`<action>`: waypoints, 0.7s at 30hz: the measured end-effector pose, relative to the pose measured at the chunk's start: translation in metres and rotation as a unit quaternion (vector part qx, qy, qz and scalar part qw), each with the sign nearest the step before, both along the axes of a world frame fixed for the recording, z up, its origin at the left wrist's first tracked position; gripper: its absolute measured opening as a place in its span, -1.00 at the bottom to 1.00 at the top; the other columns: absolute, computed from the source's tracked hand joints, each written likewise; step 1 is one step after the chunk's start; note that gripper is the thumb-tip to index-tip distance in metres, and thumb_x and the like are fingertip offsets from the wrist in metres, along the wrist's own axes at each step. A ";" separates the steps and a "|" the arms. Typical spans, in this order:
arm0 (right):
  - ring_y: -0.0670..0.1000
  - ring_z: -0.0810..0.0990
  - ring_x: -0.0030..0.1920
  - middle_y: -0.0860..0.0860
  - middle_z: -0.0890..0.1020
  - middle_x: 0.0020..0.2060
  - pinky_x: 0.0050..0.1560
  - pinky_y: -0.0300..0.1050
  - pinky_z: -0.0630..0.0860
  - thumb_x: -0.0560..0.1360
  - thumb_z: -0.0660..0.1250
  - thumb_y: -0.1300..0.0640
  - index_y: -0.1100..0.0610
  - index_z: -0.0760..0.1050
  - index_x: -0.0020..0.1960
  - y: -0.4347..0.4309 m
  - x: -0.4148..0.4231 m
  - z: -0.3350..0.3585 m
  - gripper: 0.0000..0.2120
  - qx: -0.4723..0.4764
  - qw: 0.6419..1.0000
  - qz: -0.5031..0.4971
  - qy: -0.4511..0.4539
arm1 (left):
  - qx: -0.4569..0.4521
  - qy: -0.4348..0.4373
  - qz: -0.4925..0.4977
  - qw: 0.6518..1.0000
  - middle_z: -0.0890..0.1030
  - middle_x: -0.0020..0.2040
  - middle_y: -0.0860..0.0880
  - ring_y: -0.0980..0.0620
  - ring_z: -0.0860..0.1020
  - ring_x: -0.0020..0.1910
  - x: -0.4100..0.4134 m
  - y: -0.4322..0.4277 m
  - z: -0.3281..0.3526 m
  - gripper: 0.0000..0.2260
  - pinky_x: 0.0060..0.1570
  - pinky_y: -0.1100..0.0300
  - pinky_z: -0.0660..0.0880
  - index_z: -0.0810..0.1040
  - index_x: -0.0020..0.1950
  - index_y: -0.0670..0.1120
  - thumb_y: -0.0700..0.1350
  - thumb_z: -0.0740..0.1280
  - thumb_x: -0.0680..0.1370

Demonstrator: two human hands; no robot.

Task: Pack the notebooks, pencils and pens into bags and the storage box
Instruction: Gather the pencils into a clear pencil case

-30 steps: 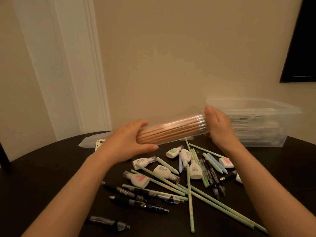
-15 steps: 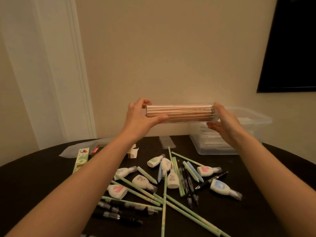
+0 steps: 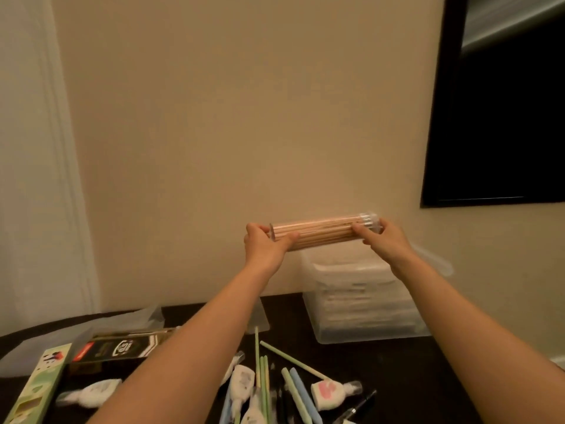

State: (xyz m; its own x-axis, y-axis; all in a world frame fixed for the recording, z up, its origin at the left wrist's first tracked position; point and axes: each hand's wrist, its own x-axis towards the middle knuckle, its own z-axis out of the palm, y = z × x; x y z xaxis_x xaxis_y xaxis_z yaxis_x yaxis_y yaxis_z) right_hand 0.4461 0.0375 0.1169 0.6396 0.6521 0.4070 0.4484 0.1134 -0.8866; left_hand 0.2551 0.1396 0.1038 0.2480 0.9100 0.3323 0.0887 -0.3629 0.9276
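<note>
A clear tube of wooden pencils lies level in the air, held at both ends above the clear storage box. My left hand grips its left end, thumb along the front. My right hand holds the right end, where the silver ferrules show. The box stands against the wall with white stacked contents. Loose green and blue pencils, black pens and white correction-tape dispensers lie scattered on the dark table below my arms.
A dark pencil carton and a green illustrated box lie at the left. A clear plastic bag rests behind them. A black framed panel hangs on the wall at upper right.
Both hands have lifted the pencil tube from just above the table and carried it forward, to over the storage box. The view has tilted upward.
</note>
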 end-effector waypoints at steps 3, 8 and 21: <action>0.06 0.54 -0.03 0.10 0.60 -0.06 0.05 -0.03 0.46 0.48 0.40 0.04 0.17 0.55 0.05 0.014 0.033 -0.001 -0.76 -0.038 0.999 -0.022 -0.021 | -0.010 0.011 -0.014 1.000 0.39 0.22 -0.15 -0.11 0.47 0.14 0.030 0.011 0.001 -0.57 0.19 -0.02 0.48 0.28 0.12 -0.09 -0.02 0.46 0.44; 0.19 0.57 0.09 0.18 0.57 0.09 0.07 0.08 0.48 0.44 0.40 -0.11 0.26 0.50 0.16 0.033 0.083 -0.017 -0.51 -0.121 0.990 -0.066 -0.004 | 0.007 0.097 -0.051 0.994 0.35 0.29 -0.16 -0.04 0.44 0.12 0.068 0.020 -0.002 -0.61 0.23 0.12 0.39 0.29 0.27 -0.18 -0.08 0.34 0.54; 0.23 0.57 0.06 0.21 0.51 0.06 0.06 0.01 0.49 0.53 0.29 -0.11 0.36 0.32 0.33 0.078 0.132 -0.035 -0.39 -0.304 0.946 -0.104 -0.028 | 0.089 0.383 0.037 0.919 0.54 0.19 -0.04 -0.11 0.42 0.25 0.116 0.055 -0.028 -0.71 0.30 -0.10 0.18 0.47 0.14 -0.02 0.11 0.09 0.61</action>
